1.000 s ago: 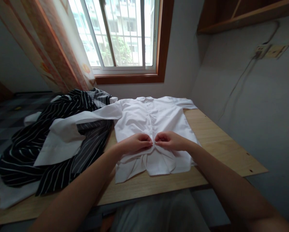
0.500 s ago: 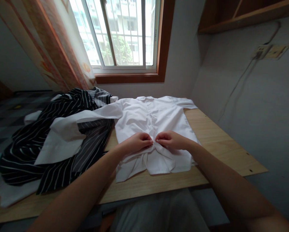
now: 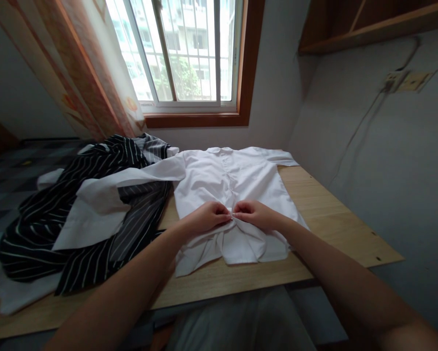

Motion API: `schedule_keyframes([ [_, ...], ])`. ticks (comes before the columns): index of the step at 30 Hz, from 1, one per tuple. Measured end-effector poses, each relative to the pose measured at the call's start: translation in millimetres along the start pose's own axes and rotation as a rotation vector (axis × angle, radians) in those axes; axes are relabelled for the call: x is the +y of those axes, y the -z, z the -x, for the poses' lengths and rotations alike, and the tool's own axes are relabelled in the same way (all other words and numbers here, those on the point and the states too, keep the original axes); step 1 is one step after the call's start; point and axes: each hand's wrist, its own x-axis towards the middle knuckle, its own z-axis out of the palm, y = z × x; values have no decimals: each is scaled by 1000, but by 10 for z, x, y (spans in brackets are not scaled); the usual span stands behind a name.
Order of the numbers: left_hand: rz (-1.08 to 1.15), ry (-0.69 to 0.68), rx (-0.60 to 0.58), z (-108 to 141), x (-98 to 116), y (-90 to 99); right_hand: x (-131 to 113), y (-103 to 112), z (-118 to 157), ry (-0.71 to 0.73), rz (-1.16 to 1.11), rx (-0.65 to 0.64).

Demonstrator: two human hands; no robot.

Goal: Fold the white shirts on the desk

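A white shirt (image 3: 219, 180) lies front up on the wooden board, its collar toward the window and one sleeve stretched left over dark clothing. My left hand (image 3: 211, 216) pinches the shirt's front near the lower middle. Close beside it, fingertips almost touching, my right hand (image 3: 251, 213) pinches the cloth from the other side. Below both hands the hem is bunched into folds. Whatever small part sits between the fingertips is too small to make out.
Black-and-white striped clothing (image 3: 83, 209) is heaped on the left, partly over the board (image 3: 336, 219). Behind stand a window (image 3: 182, 58) and a curtain (image 3: 83, 63). At the right are a wall socket (image 3: 394, 81) with a cable and a shelf (image 3: 372, 27) above.
My right hand has moved slightly left, so its fingertips are nearer my left hand's. The left hand has barely shifted, and both still pinch the shirt.
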Motion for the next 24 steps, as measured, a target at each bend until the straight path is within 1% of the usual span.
schedule_keyframes([
  [2,15,-16,-28,3,-16,0,-36,-52,17,42,114,33],
  [4,69,1,-43,3,-28,-11,-73,-104,36,81,202,72],
  [9,200,63,0,-24,-42,-61,-159,-173,64,129,338,172],
  [12,222,69,27,-49,-41,-80,-211,-190,68,82,417,239],
  [15,195,52,90,-69,-42,-96,-256,-226,73,-24,490,308],
  [18,163,45,124,-84,-46,-113,-289,-266,79,-103,553,338],
  [21,189,63,107,-89,-44,-118,-316,-278,82,-126,585,340],
  [24,238,92,96,-83,-33,-118,-337,-261,81,-112,592,331],
])
